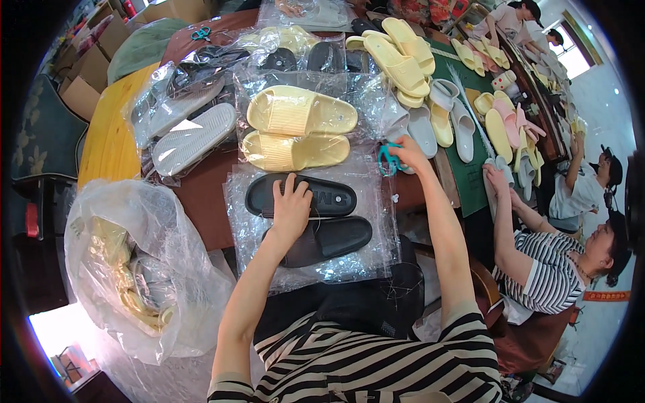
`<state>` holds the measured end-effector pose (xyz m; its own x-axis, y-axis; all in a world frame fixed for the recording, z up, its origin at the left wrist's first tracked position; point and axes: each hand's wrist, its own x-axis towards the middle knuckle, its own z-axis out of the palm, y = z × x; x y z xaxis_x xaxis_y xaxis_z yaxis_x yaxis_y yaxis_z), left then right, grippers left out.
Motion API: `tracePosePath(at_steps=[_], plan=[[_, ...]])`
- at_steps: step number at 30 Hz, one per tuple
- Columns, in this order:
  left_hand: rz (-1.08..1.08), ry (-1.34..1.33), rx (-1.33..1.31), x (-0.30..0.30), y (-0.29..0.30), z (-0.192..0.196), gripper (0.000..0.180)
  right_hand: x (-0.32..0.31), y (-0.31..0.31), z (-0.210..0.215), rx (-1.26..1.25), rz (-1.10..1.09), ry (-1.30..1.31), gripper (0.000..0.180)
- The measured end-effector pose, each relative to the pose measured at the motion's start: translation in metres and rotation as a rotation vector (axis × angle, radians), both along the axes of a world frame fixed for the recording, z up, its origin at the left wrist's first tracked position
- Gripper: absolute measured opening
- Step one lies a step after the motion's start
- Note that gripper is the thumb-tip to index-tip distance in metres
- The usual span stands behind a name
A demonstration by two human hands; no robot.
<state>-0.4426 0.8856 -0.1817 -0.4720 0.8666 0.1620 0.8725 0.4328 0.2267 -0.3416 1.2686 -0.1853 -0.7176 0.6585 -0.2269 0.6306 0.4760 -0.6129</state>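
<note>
A pair of black slippers (pixel 339 240) lies on clear plastic bags at the table edge in front of me. My left hand (pixel 293 207) rests over the upper slipper, fingers apart and bent slightly onto it. Farther right, my right hand (pixel 410 156) grips teal-handled scissors (pixel 388 160) by a handle; their blades are hard to make out. Just beyond the black pair, two pale yellow slippers (pixel 302 111) lie side by side in a clear bag. Grey slippers (pixel 195 140) in clear wrap sit to their left, soles up.
A large clear bag (pixel 144 195) of wrapped slippers bulges at the left. More yellow slippers (pixel 402 67) are stacked at the back right, near grey slippers (pixel 462 131). Another pair of scissors (pixel 201 33) lies far left. A co-worker in stripes (pixel 537 269) handles slippers at right.
</note>
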Motion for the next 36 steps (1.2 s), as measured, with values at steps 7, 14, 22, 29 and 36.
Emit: tracePosePath(at_steps=[7,14,22,29,36], plan=[[0.029,-0.058,0.124,-0.013,-0.022,-0.015,0.011,0.056,-0.077,0.07,-0.176,-0.024,0.293,0.031],[-0.037,-0.237,0.167,-0.032,-0.016,0.003,0.007,0.036,-0.187,0.002,-0.038,0.402,0.291,0.028],[-0.04,-0.276,0.124,-0.036,-0.017,0.016,0.007,0.044,-0.225,0.004,0.632,0.431,0.252,0.043],[0.002,-0.359,0.216,-0.039,-0.016,0.011,0.008,0.038,-0.217,0.014,0.338,0.438,-0.036,0.056],[0.005,-0.344,0.223,-0.035,-0.014,0.013,0.009,0.055,-0.174,0.023,-0.066,0.523,0.071,0.058]])
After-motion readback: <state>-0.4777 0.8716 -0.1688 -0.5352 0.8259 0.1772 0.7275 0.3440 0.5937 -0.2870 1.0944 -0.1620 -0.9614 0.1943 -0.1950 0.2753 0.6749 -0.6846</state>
